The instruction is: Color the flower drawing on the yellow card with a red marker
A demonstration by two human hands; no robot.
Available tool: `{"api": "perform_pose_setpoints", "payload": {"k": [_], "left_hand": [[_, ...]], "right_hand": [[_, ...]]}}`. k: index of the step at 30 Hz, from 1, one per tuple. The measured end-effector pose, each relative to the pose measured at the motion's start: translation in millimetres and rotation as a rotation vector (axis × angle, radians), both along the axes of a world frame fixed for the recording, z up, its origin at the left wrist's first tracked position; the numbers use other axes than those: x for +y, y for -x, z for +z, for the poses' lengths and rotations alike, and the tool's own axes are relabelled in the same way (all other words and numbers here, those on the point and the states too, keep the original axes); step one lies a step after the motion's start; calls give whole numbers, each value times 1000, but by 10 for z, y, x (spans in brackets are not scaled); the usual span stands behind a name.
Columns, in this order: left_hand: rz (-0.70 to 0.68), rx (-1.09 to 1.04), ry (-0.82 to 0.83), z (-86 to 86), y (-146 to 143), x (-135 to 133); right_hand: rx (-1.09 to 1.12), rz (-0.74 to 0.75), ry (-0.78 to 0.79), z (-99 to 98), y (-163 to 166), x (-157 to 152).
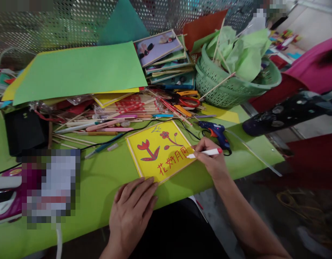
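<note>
A yellow card (159, 151) framed with thin wooden sticks lies on the green table (101, 180). Red flowers and red characters are drawn on it. My right hand (211, 158) is closed on a white marker with a red cap (206, 153), whose tip touches the card's right edge beside the last character. My left hand (133, 208) lies flat with fingers stretched out, its fingertips pressing the card's near corner.
A blue glue gun (215, 131) with a black cord lies right of the card. Behind are loose sticks and pens (106, 124), scissors (189, 100), stacked framed cards (166, 57), large green paper (79, 72) and a green basket (230, 82). An iron (6, 194) sits left.
</note>
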State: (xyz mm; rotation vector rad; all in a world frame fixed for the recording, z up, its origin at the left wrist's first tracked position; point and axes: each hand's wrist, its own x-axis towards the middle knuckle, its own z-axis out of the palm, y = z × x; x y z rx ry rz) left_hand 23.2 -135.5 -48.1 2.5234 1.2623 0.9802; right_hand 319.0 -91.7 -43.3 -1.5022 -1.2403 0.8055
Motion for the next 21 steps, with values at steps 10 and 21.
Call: {"api": "perform_pose_setpoints", "payload": {"k": [10,21], "left_hand": [[-21,25,-12,4,12,14],[-2,5,-2,-4,-1,3]], "right_hand": [[-63,-90,-70,-6,-7,16],[8,-78,-71,-18,-19,18]]}}
